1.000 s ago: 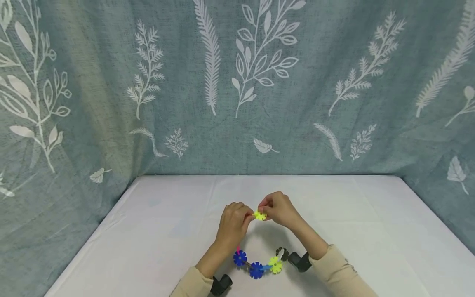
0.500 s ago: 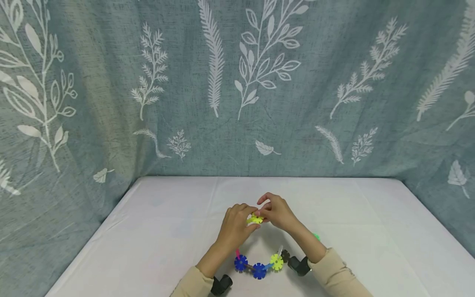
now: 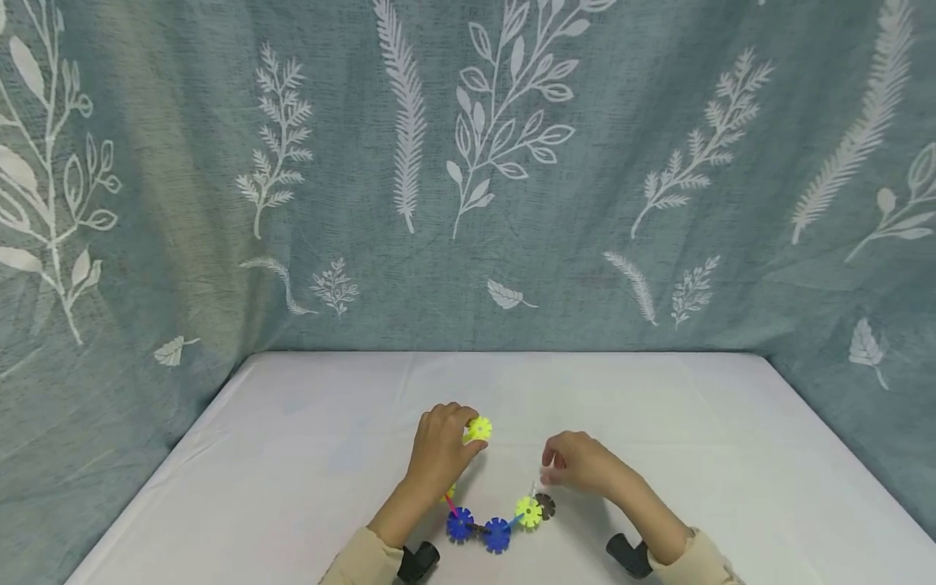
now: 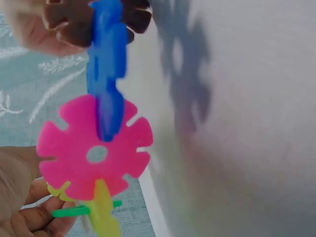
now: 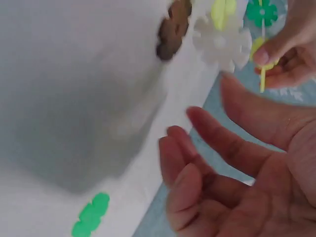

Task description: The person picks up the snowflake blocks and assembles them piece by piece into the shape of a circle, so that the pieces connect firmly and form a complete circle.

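Note:
My left hand (image 3: 442, 443) pinches a yellow snowflake disc (image 3: 479, 428) at one end of a chain of notched plastic discs. From it the chain hangs in a curve through a pink disc (image 4: 59, 153), two dark blue discs (image 3: 497, 535) and a yellow-green disc (image 3: 529, 513). A whitish disc (image 5: 222, 44) and a brown disc (image 3: 544, 506) are near the other end. Beside that end is my right hand (image 3: 581, 463), its fingers loosely bent with nothing between them. In the left wrist view, a green disc (image 4: 71, 212) shows edge-on by the left fingers.
A loose green disc (image 5: 91, 217) lies on the white tabletop (image 3: 329, 455); the right forearm hides it in the head view. Black wrist cameras (image 3: 629, 556) sit at both wrists. Behind the table hangs a teal curtain (image 3: 351, 179) with white leaf prints.
Both hands were together at the yellow disc. The right hand has let go and moved down and right towards the chain's other end, while the left keeps holding the yellow disc.

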The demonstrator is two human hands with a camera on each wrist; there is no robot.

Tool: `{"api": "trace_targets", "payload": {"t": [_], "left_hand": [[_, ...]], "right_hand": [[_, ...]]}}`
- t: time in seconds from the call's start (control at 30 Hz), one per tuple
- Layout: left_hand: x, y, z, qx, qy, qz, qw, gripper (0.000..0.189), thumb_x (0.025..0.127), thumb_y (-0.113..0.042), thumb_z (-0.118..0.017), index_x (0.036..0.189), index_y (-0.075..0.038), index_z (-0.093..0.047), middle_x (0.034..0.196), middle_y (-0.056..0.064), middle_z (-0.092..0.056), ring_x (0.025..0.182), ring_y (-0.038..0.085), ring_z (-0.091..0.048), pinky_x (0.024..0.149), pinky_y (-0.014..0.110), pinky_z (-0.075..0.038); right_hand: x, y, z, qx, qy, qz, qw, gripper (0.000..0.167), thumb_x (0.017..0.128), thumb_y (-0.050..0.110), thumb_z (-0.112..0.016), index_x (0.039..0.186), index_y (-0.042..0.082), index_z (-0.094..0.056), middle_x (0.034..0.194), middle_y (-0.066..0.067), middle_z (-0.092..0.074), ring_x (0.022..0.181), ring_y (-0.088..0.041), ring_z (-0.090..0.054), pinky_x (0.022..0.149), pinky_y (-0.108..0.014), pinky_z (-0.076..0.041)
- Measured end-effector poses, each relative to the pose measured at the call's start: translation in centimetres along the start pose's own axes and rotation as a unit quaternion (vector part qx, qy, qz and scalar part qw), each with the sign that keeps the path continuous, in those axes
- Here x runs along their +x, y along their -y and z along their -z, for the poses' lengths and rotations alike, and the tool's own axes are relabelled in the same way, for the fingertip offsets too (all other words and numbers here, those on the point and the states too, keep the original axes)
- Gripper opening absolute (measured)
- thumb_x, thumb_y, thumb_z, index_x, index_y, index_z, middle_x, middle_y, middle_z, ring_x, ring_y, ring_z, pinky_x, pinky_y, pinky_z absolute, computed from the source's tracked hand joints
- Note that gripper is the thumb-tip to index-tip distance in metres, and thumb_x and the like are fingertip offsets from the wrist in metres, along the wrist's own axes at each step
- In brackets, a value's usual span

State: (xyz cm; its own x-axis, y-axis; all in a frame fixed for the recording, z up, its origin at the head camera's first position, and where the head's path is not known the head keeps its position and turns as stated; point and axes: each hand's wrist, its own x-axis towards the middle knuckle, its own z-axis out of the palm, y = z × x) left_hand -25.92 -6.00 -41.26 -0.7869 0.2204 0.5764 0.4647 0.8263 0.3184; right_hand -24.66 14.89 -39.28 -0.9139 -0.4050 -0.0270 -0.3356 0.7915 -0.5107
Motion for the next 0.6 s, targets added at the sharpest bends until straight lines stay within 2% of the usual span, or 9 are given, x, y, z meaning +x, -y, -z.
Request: {"api": "trace_targets", "payload": {"t": [0.1, 0.17, 0.33, 0.53, 0.6], "left_hand": [[-0.1, 0.4, 0.1, 0.005, 0.001, 0.007, 1.0000, 0.032, 0.061, -0.020, -0.083, 0.086, -0.006, -0.069, 0.079, 0.004, -0.067, 0.073, 0.018, -0.058, 0.066, 0.030, -0.041], [-0.2, 0.6, 0.1, 0.007, 0.001, 0.008, 0.9999, 0.032, 0.061, -0.019, -0.084, 0.086, -0.005, -0.069, 0.079, 0.005, -0.067, 0.071, 0.018, -0.057, 0.065, 0.030, -0.041], [-0.2, 0.7, 0.0, 0.002, 0.000, 0.004, 1.0000, 0.031, 0.061, -0.018, -0.083, 0.085, -0.004, -0.069, 0.078, 0.006, -0.066, 0.070, 0.019, -0.057, 0.065, 0.030, -0.041], [-0.2, 0.6, -0.1, -0.001, -0.005, 0.002, 1.0000, 0.032, 0.061, -0.017, -0.084, 0.087, -0.004, -0.069, 0.078, 0.005, -0.066, 0.070, 0.018, -0.057, 0.065, 0.031, -0.042], [-0.2, 0.6, -0.1, -0.006, -0.004, 0.001, 1.0000, 0.034, 0.061, -0.016, -0.084, 0.089, -0.004, -0.069, 0.077, 0.005, -0.066, 0.070, 0.018, -0.057, 0.065, 0.031, -0.042]], "right_hand": [[-0.5, 0.3, -0.6, 0.001, 0.050, -0.012, 0.9987, 0.026, 0.067, 0.008, -0.077, 0.088, 0.005, -0.063, 0.079, -0.005, -0.057, 0.075, -0.020, -0.051, 0.067, -0.040, -0.044], [-0.6, 0.5, -1.0, -0.011, 0.062, -0.010, 0.9980, 0.031, 0.063, 0.008, -0.079, 0.089, 0.006, -0.062, 0.081, -0.004, -0.056, 0.076, -0.019, -0.050, 0.070, -0.040, -0.045], [-0.7, 0.6, -1.8, -0.012, 0.069, -0.002, 0.9975, 0.026, 0.065, 0.007, -0.077, 0.085, 0.005, -0.061, 0.076, -0.002, -0.052, 0.070, -0.015, -0.046, 0.063, -0.030, -0.041], [-0.8, 0.1, -1.2, 0.035, 0.076, -0.003, 0.9965, 0.022, 0.065, 0.004, -0.076, 0.079, 0.005, -0.059, 0.067, 0.000, -0.055, 0.063, -0.015, -0.049, 0.058, -0.028, -0.040], [-0.7, -0.1, -0.8, 0.040, 0.061, 0.005, 0.9973, 0.019, 0.066, 0.001, -0.074, 0.077, 0.006, -0.059, 0.065, 0.000, -0.055, 0.060, -0.015, -0.049, 0.055, -0.028, -0.039]]}}
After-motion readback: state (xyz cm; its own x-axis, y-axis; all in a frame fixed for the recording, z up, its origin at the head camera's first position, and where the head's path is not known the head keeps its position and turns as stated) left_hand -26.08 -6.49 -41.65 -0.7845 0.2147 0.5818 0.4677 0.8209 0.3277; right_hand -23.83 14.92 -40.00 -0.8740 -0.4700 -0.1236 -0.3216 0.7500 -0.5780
